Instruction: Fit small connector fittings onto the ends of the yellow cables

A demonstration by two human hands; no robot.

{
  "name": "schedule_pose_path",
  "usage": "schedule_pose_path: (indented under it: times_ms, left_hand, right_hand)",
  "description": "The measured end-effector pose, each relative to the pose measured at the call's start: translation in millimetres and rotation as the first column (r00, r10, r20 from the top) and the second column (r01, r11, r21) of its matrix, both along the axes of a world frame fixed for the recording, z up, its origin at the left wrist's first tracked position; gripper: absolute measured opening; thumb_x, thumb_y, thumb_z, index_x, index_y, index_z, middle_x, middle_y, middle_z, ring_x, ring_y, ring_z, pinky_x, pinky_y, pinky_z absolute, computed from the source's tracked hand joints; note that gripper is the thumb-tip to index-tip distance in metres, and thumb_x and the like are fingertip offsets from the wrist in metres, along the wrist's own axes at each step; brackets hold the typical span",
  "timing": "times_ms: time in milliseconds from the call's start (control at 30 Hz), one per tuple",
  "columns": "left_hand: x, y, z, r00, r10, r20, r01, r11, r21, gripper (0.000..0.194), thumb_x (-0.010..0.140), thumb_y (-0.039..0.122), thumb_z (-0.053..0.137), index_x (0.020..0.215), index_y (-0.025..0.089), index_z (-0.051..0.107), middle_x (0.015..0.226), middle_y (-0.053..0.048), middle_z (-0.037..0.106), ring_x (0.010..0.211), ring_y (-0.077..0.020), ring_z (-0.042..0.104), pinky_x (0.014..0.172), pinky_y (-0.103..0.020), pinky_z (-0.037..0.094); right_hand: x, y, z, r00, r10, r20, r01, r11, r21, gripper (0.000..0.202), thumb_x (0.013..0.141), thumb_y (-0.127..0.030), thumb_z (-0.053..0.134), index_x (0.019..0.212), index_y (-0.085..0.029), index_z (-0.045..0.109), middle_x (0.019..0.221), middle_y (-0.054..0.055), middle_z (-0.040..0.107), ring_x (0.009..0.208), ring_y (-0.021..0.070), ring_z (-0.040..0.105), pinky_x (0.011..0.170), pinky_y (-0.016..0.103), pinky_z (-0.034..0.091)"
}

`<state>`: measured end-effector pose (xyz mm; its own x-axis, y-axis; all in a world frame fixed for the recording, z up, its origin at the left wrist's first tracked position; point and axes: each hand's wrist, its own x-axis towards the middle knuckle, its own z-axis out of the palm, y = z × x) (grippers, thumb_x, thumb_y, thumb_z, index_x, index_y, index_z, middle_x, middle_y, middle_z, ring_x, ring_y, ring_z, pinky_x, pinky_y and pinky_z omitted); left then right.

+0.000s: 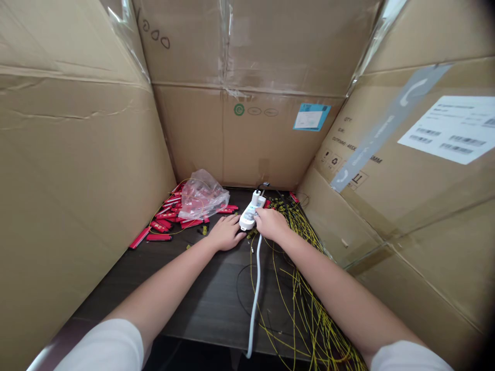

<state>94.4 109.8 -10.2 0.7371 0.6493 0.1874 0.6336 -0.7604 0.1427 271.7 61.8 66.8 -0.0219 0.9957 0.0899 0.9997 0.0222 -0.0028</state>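
A white power strip (248, 217) lies on the dark table (193, 288), with a plug in its far end and a white cable (256, 299) running toward the table's front edge. My left hand (226, 233) rests flat beside the strip's left side, fingers apart, holding nothing. My right hand (270, 223) is at the strip's right side with its fingers curled; the fingertips are at the strip, and what they grip is too small to make out. Small yellow and black pieces (204, 230) lie near my left hand.
Red and black pieces (159, 237) are heaped at the left beside a clear plastic bag (203, 196). Many thin yellow wires (309, 293) spread under and beside my right arm. Tall cardboard walls (263, 139) enclose the left, back and right.
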Motion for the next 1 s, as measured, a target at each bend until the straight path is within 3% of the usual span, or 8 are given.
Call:
schedule_pose_path:
  times_ms: [333, 767, 1000]
  left_hand:
    - [0.5, 6.2, -8.2, 0.994, 0.094, 0.057, -0.093, 0.995, -0.032, 0.059, 0.085, 0.055, 0.047, 0.136, 0.025, 0.046, 0.156, -0.013, 0.018, 0.142, -0.0352, 0.018, 0.111, -0.052, 0.026]
    - [0.5, 3.5, -6.4, 0.998, 0.016, 0.058, -0.017, 1.0, 0.002, 0.054, 0.09, 0.048, 0.043, 0.135, 0.019, 0.048, 0.148, -0.014, 0.037, 0.136, -0.0304, 0.035, 0.108, -0.049, 0.032]
    - [-7.6, -15.6, 0.3, 0.993, -0.065, 0.094, 0.064, 0.998, 0.009, 0.044, 0.089, 0.045, 0.046, 0.124, 0.019, 0.056, 0.139, -0.012, 0.047, 0.129, -0.0284, 0.042, 0.104, -0.045, 0.037]
  right_hand:
    - [3.6, -2.3, -0.5, 1.0, -0.009, 0.005, 0.009, 1.0, -0.003, 0.028, 0.09, -0.031, 0.04, 0.104, -0.019, 0.061, 0.1, 0.01, 0.068, 0.094, 0.0253, 0.064, 0.074, 0.031, 0.043]
    - [-0.8, -2.9, 0.5, 1.0, -0.004, 0.003, 0.004, 1.0, 0.015, 0.025, 0.09, -0.03, 0.041, 0.101, -0.019, 0.061, 0.098, 0.01, 0.068, 0.09, 0.0239, 0.065, 0.072, 0.029, 0.043]
    - [-4.0, -2.2, 0.8, 1.0, -0.007, 0.012, 0.006, 1.0, 0.007, 0.027, 0.09, -0.031, 0.04, 0.103, -0.018, 0.06, 0.098, 0.01, 0.068, 0.091, 0.025, 0.065, 0.073, 0.03, 0.044]
